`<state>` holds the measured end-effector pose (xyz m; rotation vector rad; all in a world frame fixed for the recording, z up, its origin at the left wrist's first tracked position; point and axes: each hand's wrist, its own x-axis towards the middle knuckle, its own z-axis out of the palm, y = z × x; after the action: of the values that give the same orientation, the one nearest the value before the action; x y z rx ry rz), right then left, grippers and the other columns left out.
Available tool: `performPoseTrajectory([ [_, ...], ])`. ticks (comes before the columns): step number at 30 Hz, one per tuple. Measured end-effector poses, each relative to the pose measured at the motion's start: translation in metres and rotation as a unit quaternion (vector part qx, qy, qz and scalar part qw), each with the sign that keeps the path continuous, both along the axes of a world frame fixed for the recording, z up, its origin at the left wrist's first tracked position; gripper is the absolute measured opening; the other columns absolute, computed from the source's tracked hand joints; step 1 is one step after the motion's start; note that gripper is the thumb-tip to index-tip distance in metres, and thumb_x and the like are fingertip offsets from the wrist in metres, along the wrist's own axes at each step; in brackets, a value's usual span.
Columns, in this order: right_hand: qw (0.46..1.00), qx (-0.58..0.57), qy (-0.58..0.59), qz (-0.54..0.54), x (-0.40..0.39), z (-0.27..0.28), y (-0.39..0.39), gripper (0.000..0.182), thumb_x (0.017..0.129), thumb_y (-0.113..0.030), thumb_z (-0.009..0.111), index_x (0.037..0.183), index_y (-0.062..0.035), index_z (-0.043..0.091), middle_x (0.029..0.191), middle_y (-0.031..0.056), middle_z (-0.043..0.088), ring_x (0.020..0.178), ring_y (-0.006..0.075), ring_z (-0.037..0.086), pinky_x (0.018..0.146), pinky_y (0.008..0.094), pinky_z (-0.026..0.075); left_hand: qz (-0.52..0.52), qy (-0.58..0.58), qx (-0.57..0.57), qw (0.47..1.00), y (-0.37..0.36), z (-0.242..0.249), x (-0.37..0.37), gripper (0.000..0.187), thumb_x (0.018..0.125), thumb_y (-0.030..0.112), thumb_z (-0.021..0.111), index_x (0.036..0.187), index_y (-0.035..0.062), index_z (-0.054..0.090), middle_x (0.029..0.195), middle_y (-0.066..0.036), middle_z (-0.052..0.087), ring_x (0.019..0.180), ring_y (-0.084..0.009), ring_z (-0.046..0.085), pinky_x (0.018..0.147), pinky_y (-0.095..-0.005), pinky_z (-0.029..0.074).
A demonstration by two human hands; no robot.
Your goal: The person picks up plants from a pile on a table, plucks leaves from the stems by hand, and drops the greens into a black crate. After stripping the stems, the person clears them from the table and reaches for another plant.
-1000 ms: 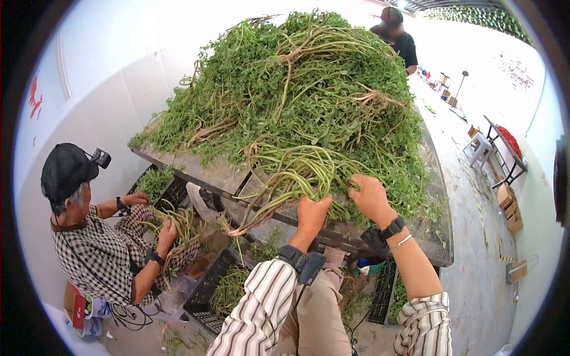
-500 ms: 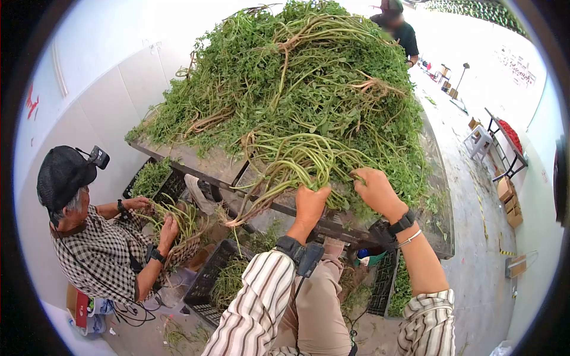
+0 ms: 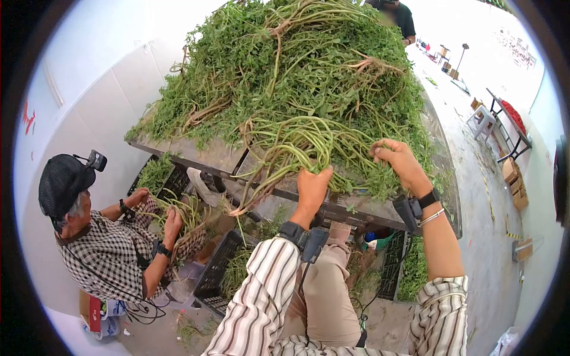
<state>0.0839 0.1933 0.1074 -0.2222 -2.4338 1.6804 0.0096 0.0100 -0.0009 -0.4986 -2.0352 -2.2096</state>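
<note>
No text, label, brand or number can be read anywhere; red marks on the white wall (image 3: 27,117) stay illegible.

A seated co-worker (image 3: 101,249) (checked shirt) beside black crates (image 3: 222,270); a white stool (image 3: 482,121) beyond.

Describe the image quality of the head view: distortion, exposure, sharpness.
Head view: a fisheye lens bends the table edge and rings the picture with black corners; the floor and wall at upper right are blown out white; the greens pile, the left hand and the right hand are evenly lit and sharp, with no hard shadows; the seated person in the checked shirt at the left looks stretched.
</note>
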Motion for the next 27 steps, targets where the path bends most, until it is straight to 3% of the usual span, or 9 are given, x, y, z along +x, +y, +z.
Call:
performPoseTrajectory([
  [8,0.996,0.079,-0.046,0.01,0.01,-0.015,0.0,0.019,0.081,-0.019,0.056,0.086,-0.0015,0.063,0.063,-0.0018,0.05,0.06,0.007,0.043,0.055,0.0243,0.034,-0.044,-0.036,0.025,0.998,0.004,-0.008,-0.005,0.017,0.076,0.01,0.064,0.089,-0.0009,0.061,0.081,-0.003,0.06,0.068,-0.0124,0.051,0.062,-0.0298,0.043],
  [10,0.992,0.108,-0.054,0.018,0.001,-0.028,-0.002,0.027,0.077,-0.019,0.059,0.092,0.0034,0.063,0.067,0.005,0.056,0.061,0.0129,0.049,0.057,0.0283,0.039,-0.035,-0.027,0.05,0.998,0.004,-0.006,-0.004,0.018,0.076,0.009,0.064,0.089,-0.0015,0.061,0.08,-0.003,0.06,0.068,-0.0121,0.051,0.062,-0.0295,0.043],
  [12,0.966,0.238,0.089,0.051,-0.008,-0.036,-0.012,0.036,0.074,-0.019,0.06,0.099,0.0068,0.059,0.073,0.0151,0.061,0.066,0.0213,0.056,0.065,0.0322,0.044,-0.034,-0.012,0.053,0.998,0.004,-0.004,-0.003,0.018,0.075,0.009,0.064,0.089,-0.0026,0.061,0.08,-0.003,0.06,0.067,-0.0123,0.051,0.061,-0.03,0.043],
  [13,0.972,0.235,0.026,0.017,-0.007,-0.037,-0.015,0.041,0.071,-0.019,0.061,0.103,0.0074,0.057,0.079,0.0224,0.061,0.074,0.0265,0.059,0.072,0.0342,0.045,-0.029,-0.026,0.05,0.998,0.003,-0.004,-0.001,0.018,0.075,0.01,0.063,0.086,-0.003,0.059,0.076,-0.004,0.059,0.065,-0.0138,0.051,0.061,-0.0321,0.043],
  [16,0.96,0.275,0.041,-0.019,-0.019,-0.056,-0.021,0.034,0.07,-0.02,0.059,0.09,0.0071,0.058,0.072,0.0259,0.056,0.068,0.0393,0.052,0.066,0.0395,0.044,-0.033,-0.032,0.037,0.998,0.004,-0.003,-0.003,0.018,0.074,0.012,0.062,0.083,-0.0035,0.058,0.073,-0.006,0.059,0.064,-0.0154,0.051,0.061,-0.0343,0.043],
  [18,0.961,0.275,-0.028,-0.003,-0.019,-0.04,-0.022,0.03,0.07,-0.019,0.06,0.084,0.0077,0.057,0.071,0.0243,0.055,0.064,0.0326,0.051,0.063,0.0368,0.043,-0.035,-0.031,0.025,0.999,0.003,-0.002,-0.003,0.019,0.074,0.012,0.062,0.084,-0.0036,0.058,0.074,-0.006,0.059,0.065,-0.0156,0.051,0.062,-0.0345,0.043],
  [20,0.991,0.129,0.039,0.006,-0.017,-0.035,-0.021,0.028,0.072,-0.019,0.06,0.082,0.0075,0.058,0.068,0.0158,0.056,0.062,0.0234,0.049,0.061,0.0347,0.042,-0.019,-0.021,0.014,1.0,0.002,-0.001,-0.001,0.019,0.074,0.012,0.062,0.084,-0.0036,0.058,0.075,-0.007,0.059,0.066,-0.0159,0.051,0.062,-0.0352,0.042],
  [21,0.999,0.035,-0.008,0.004,-0.012,-0.028,-0.023,0.024,0.078,-0.024,0.06,0.081,-0.0002,0.063,0.06,-0.0012,0.046,0.056,0.0088,0.037,0.051,0.0278,0.032,-0.022,-0.042,0.009,0.999,0.002,-0.001,-0.001,0.019,0.074,0.012,0.062,0.085,-0.0034,0.058,0.076,-0.008,0.059,0.067,-0.016,0.052,0.062,-0.0352,0.042],
  [27,0.997,-0.075,-0.029,0.016,0.001,-0.008,-0.008,0.026,0.082,-0.027,0.057,0.088,-0.004,0.067,0.058,-0.0042,0.041,0.059,0.0066,0.036,0.056,0.0217,0.028,-0.01,0.001,0.003,1.0,0.003,0.001,0.0,0.016,0.073,0.01,0.062,0.082,-0.0036,0.058,0.072,-0.007,0.059,0.062,-0.0155,0.051,0.06,-0.034,0.043],
])
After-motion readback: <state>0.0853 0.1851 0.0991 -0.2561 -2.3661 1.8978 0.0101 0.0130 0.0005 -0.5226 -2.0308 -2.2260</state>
